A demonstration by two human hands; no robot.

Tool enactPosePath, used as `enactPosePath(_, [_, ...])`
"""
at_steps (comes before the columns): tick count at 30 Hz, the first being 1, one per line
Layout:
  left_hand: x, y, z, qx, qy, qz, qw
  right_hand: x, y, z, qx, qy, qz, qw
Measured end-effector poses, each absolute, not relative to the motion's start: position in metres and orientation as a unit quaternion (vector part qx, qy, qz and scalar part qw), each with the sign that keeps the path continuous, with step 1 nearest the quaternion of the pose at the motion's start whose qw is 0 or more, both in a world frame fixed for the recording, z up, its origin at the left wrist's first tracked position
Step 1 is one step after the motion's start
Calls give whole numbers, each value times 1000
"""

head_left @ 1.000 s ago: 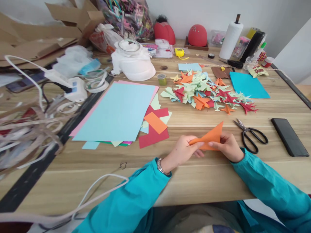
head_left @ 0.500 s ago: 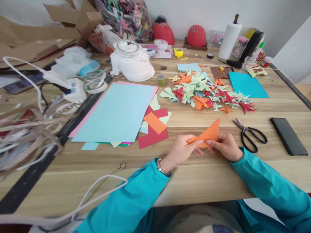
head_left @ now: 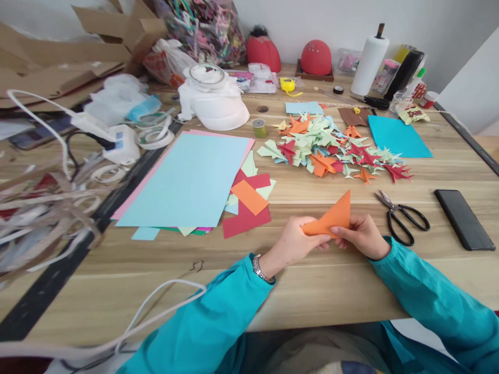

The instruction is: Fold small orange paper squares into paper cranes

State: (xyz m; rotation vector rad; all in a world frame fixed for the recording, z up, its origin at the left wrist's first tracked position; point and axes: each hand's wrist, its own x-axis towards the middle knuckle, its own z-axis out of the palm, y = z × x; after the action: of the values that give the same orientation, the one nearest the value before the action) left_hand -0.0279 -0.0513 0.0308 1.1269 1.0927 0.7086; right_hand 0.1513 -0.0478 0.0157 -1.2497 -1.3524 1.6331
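Between both hands point(head_left: 294, 240), the folded orange paper point(head_left: 333, 217) forms a pointed triangle.

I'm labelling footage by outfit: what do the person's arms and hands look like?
The teal sleeves are long. The left hand and right hand are gloveless. A silvery link band circles the left wrist; none shows on the right.
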Motion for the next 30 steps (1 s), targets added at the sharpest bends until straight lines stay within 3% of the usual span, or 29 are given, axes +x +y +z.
enactPosePath(11, [-30, -53, 34, 542, 485, 316, 610, 153, -49, 14, -449, -572, 632, 266])
enactPosePath(20, [-31, -52, 33, 529, 481, 325, 619, 152, -50, 19, -468, -595, 587, 287])
enactPosePath(30, [-30, -52, 29, 535, 483, 330, 609, 154, -50, 16, -431, -577, 636, 278])
